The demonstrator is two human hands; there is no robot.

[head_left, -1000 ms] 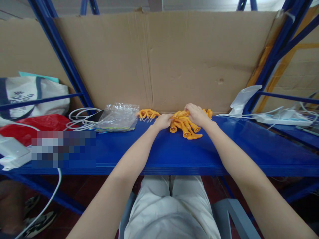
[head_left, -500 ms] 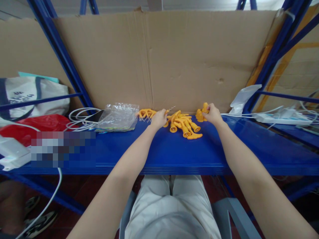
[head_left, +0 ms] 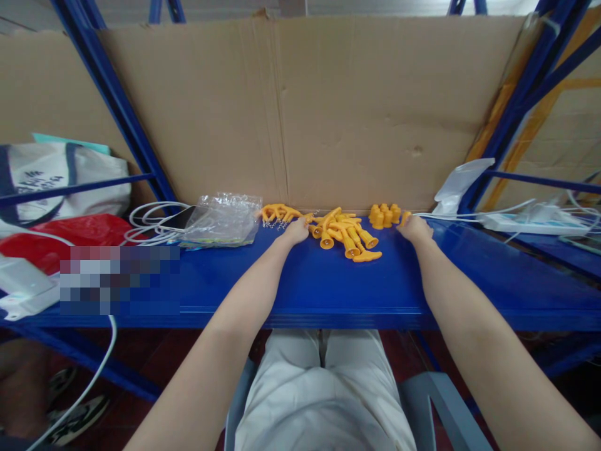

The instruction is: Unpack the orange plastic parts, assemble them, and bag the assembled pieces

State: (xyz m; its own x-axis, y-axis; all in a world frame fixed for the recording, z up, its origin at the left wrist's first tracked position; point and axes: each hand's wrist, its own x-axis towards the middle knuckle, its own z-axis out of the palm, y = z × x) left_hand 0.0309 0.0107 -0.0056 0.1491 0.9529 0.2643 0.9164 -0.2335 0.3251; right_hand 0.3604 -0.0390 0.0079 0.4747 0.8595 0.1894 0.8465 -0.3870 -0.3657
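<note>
My left hand (head_left: 297, 230) is closed around an orange corkscrew, mostly hidden by the fingers, with its thin metal spiral pointing right. Just left of it, several orange corkscrew handles (head_left: 280, 213) lie side by side with their spirals toward me. Between my hands is a pile of orange corkscrews (head_left: 345, 232), some with bell-shaped sleeves on them. My right hand (head_left: 416, 228) grips an orange bell-shaped sleeve (head_left: 405, 217) at the right end of a cluster of standing sleeves (head_left: 384, 216).
Clear plastic bags (head_left: 228, 219), a dark phone (head_left: 181, 218) and a coiled white cable (head_left: 150, 222) lie on the left of the blue shelf (head_left: 347, 291). A cardboard sheet (head_left: 338, 113) closes the back. At right are a white power strip (head_left: 530, 222) and cables.
My right hand has moved right, uncovering the standing sleeves, and has a sleeve in its fingers. My left hand has lowered slightly, and its corkscrew's spiral has dropped with it.
</note>
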